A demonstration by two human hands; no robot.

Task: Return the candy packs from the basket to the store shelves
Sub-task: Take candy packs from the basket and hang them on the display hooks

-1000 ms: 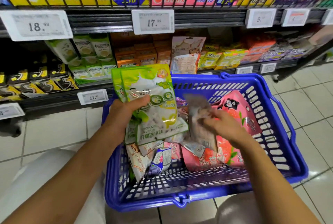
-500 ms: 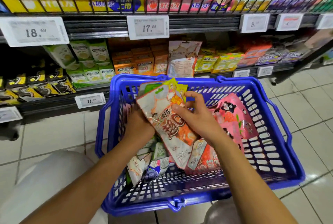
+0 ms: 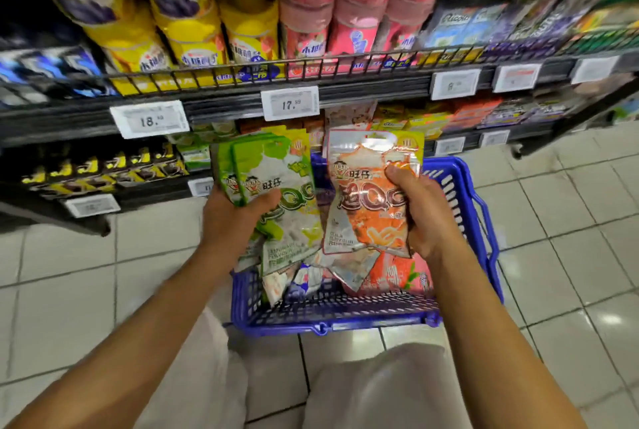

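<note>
Both hands' packs point(image 3: 371, 200) now raised.

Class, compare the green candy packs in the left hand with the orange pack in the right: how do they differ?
The green packs are several, fanned in the left hand; the orange pack is alone in the right hand. Green versus orange print. Both show the same cartoon face and QQ lettering, held upright over the blue basket.

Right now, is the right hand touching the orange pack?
Touching. The head view shows the right hand wrapped around the orange pack, thumb pressed on its front, held above the blue basket.
</note>
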